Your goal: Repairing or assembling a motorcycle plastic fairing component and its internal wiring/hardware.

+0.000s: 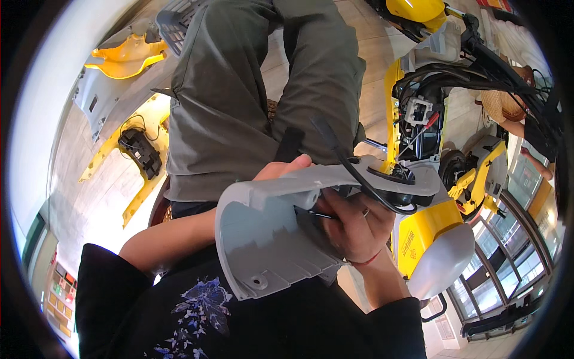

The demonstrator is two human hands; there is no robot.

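Note:
A curved grey plastic cover (251, 230), hollow side showing, is held over my lap. My left hand (286, 167) grips it from behind at the upper edge; most of that hand is hidden by the cover. My right hand (360, 230), a ring on one finger and a red cord at the wrist, reaches into the hollow with bent fingers. What those fingertips pinch is too dark to make out. A black cable (353, 169) loops over the cover's right end, beside a round black part (391, 173) set into it.
On the right stands a partly stripped yellow scooter (391, 113) with exposed wiring and a red-handled screwdriver (429, 122) in it. Yellow panels (110, 152) and a black part (140, 149) lie on the left floor, near a grey crate (176, 24). Another person's arm (538, 164) shows far right.

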